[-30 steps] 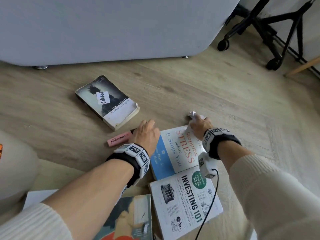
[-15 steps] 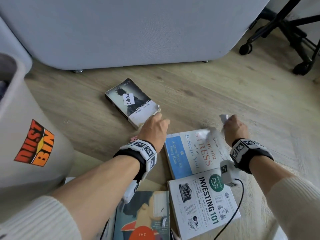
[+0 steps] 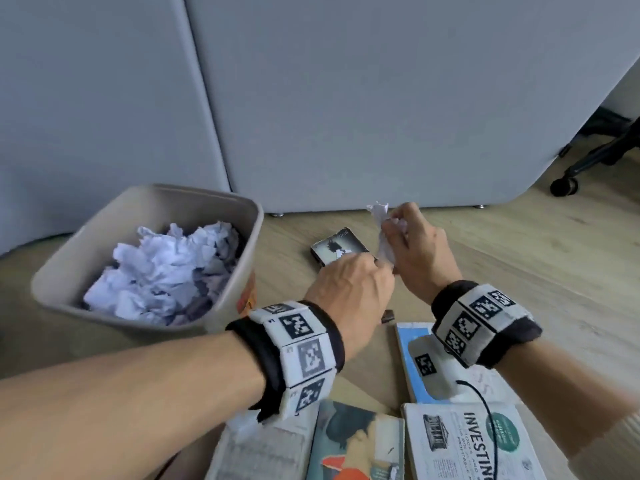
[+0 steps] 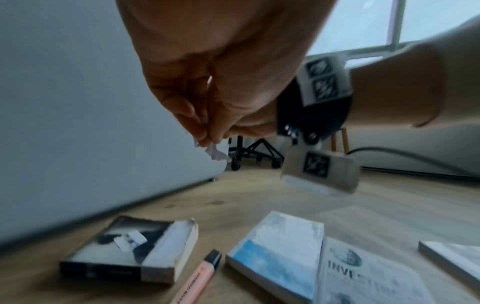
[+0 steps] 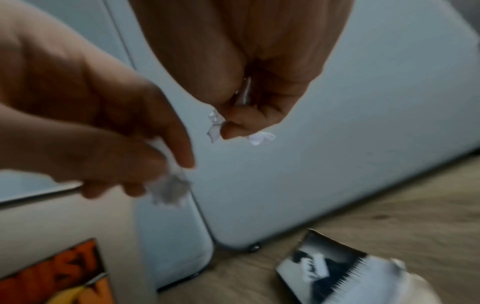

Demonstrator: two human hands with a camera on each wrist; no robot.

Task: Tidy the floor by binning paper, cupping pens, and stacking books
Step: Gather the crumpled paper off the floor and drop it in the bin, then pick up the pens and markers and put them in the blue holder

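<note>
Showing highlighter only in left wrist view, hidden overhead

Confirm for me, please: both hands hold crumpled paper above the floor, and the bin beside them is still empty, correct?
Not quite: the bin is not empty; the head view shows it holding a pile of crumpled paper. The rest stands: the left hand and the right hand each hold crumpled paper above the floor.
</note>
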